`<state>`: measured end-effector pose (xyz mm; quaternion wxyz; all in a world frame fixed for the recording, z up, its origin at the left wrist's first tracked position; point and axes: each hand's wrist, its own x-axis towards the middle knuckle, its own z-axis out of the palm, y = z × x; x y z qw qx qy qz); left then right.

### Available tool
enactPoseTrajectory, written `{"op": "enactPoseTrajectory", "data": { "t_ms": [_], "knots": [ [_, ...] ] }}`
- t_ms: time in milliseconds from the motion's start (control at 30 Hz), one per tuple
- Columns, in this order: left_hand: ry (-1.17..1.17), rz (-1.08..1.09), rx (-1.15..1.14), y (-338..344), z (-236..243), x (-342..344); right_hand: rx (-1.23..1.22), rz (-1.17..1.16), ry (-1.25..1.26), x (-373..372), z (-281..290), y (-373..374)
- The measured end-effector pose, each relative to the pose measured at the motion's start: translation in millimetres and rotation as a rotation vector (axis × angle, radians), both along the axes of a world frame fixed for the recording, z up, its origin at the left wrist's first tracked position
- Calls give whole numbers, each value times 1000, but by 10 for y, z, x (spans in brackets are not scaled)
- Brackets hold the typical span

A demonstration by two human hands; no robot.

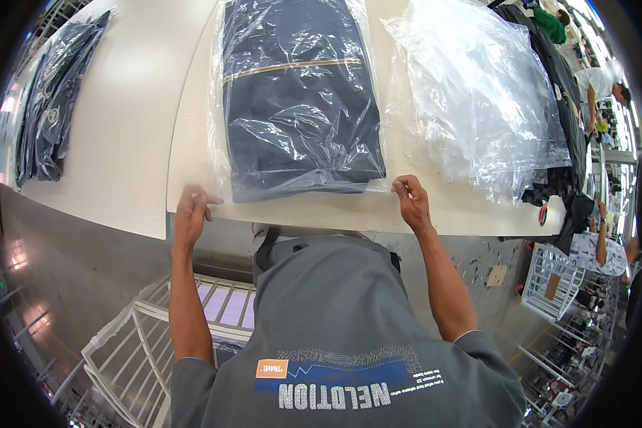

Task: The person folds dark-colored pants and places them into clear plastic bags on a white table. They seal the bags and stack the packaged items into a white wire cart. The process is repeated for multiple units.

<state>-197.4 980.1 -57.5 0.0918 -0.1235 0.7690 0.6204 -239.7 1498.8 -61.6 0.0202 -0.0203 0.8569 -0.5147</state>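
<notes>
A folded dark navy garment (pixel 299 135) with a thin tan line across it lies flat in a clear plastic bag (pixel 217 121) on the pale table in front of me. At the bag's near right corner, my right hand (pixel 412 203) pinches the plastic edge between thumb and fingers. My left hand (pixel 195 212) is by the near left corner, its fingers apart and the index finger pointing toward the bag. Whether that fingertip touches the plastic, I cannot tell.
Loose clear plastic bags (pixel 471 107) are piled on the right, with dark garments (pixel 549 64) beyond. Bagged dark garments (pixel 57 107) are stacked far left. A roll of tape (pixel 543 215) lies near the right edge. Below stand a white metal rack (pixel 146 342) and a crate cart (pixel 551 282). Other people are at right.
</notes>
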Motion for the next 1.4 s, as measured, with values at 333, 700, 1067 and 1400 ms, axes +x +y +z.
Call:
{"op": "enactPoseTrajectory", "data": {
  "t_ms": [333, 700, 1067, 1400],
  "knots": [
    [-190, -116, 204, -266, 105, 139, 84, 171, 102, 164, 228, 89],
    [-206, -272, -101, -392, 60, 211, 380, 348, 279, 239, 276, 115],
    [-200, -149, 38, -313, 140, 202, 368, 426, 365, 250, 400, 90],
    [-229, -155, 26, -347, 112, 157, 518, 706, 217, 78, 332, 144]
  ]
}}
